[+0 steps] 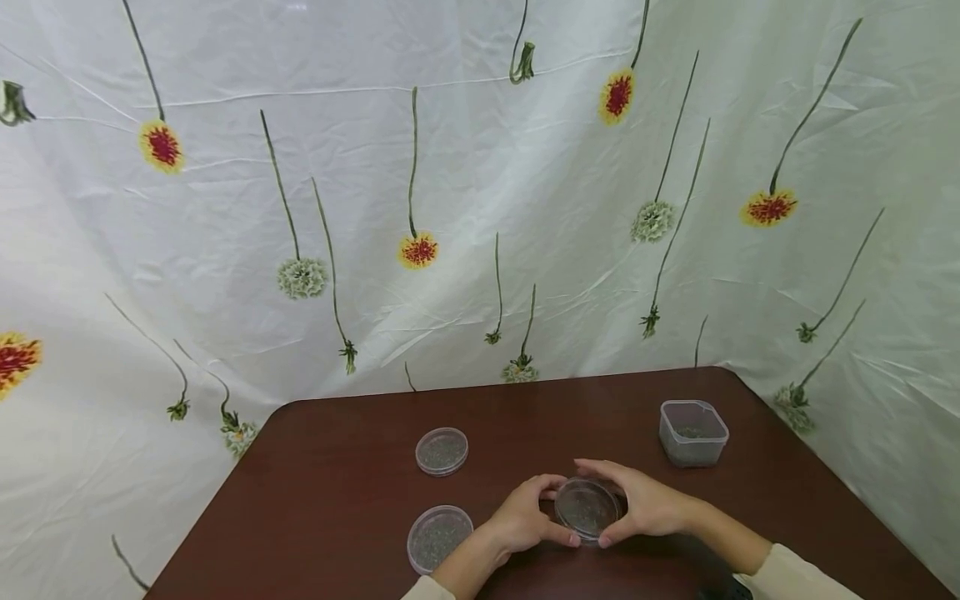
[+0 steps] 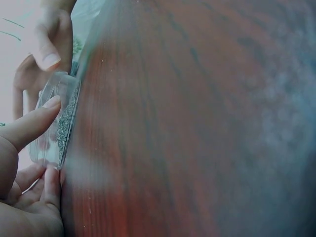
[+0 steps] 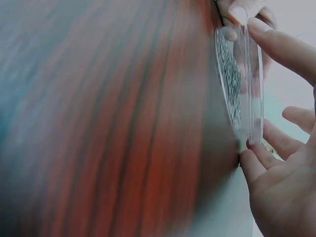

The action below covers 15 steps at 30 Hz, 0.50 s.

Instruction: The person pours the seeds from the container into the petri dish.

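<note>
Between both hands is a round, clear petri dish [image 1: 587, 507] with its lid over it. Dark grains lie on its bottom, seen edge-on in both wrist views. My left hand [image 1: 519, 518] holds the dish's left side, thumb toward me and fingers round the far edge. On the opposite side my right hand [image 1: 651, 502] curls thumb and fingers round the rim. In the right wrist view, the right thumb [image 3: 281, 47] touches the upper rim and fingertips meet the lower edge. The dish is just above or on the table; I cannot tell which.
Two more petri dishes with grains stand to the left, one farther back [image 1: 442, 450] and one nearer [image 1: 437, 533], partly behind the left forearm. A clear square tub [image 1: 693, 452] with some grains sits at right on the brown table [image 1: 322, 492]. Behind hangs a flowered cloth [image 1: 480, 183].
</note>
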### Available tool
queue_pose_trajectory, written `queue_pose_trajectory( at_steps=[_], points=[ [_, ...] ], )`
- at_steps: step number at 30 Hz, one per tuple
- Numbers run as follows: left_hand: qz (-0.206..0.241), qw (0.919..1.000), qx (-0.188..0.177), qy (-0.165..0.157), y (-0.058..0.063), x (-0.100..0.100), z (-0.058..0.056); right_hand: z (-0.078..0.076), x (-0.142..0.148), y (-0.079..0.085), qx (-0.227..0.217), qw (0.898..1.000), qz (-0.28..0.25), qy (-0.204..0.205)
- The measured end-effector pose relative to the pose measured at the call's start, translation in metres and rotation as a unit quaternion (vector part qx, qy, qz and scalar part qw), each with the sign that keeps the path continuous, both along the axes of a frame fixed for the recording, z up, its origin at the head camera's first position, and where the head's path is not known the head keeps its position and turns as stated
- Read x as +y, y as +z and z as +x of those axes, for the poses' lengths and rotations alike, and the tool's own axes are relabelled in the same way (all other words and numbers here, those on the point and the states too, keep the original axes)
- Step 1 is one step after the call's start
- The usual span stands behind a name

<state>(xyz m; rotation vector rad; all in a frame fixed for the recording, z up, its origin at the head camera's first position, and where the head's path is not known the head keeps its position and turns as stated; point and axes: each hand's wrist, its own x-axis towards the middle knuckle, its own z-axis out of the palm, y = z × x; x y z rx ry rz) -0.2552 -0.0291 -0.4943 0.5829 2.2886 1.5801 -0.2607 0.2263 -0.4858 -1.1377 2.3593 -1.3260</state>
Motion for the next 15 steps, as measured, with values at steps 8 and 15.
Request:
queue_pose_trajectory(
  at_steps=[8, 15],
  points=[
    [0.014, 0.9998, -0.009, -0.005, 0.001, -0.001, -0.002, 0.002, 0.012, -0.001, -0.006, 1.000, 0.013, 0.003],
    [0.026, 0.9993, -0.026, -0.010, 0.000, -0.002, 0.000, 0.005, 0.011, -0.002, 0.008, 1.000, 0.016, -0.003]
  ],
)
